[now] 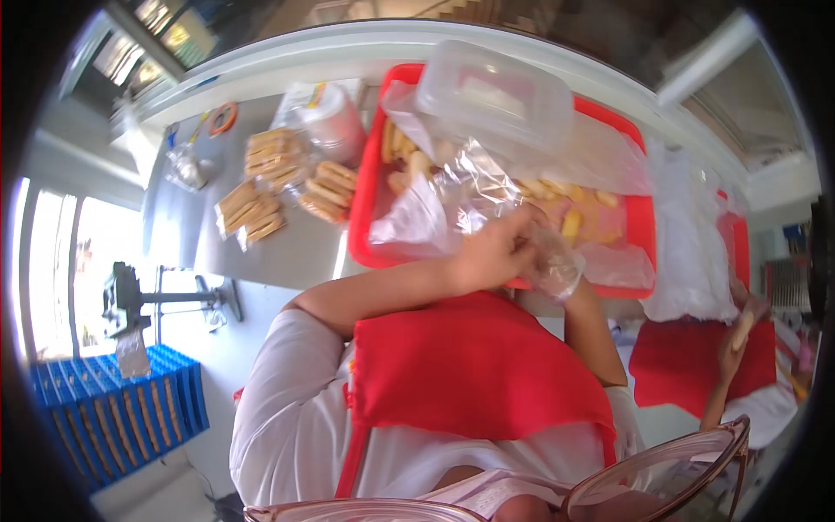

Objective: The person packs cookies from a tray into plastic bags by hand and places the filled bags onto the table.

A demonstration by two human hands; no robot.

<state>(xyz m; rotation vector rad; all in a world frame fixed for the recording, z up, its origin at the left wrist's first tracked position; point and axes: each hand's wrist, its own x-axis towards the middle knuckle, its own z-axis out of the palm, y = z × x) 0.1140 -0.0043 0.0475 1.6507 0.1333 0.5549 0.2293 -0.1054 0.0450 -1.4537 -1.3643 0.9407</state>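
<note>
My left hand (pixel 491 252) and clear-gloved right hand (pixel 557 266) meet at the red tray's (pixel 364 217) near side; I can't tell finger opening or grip. Just beyond, the crinkled plastic bag (pixel 477 184) looks light, slippery, floppy: best pinched by an edge.

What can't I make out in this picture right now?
All in the head view:
Fingertips of the left hand and right hand: blurred, overlapping; any grip is unclear.
Contents of the red tray behind the plastic container: veiled by it.
White-and-pink cylinder: too blurred to identify.
Co-worker: partly cut off by the dark edge.
</note>
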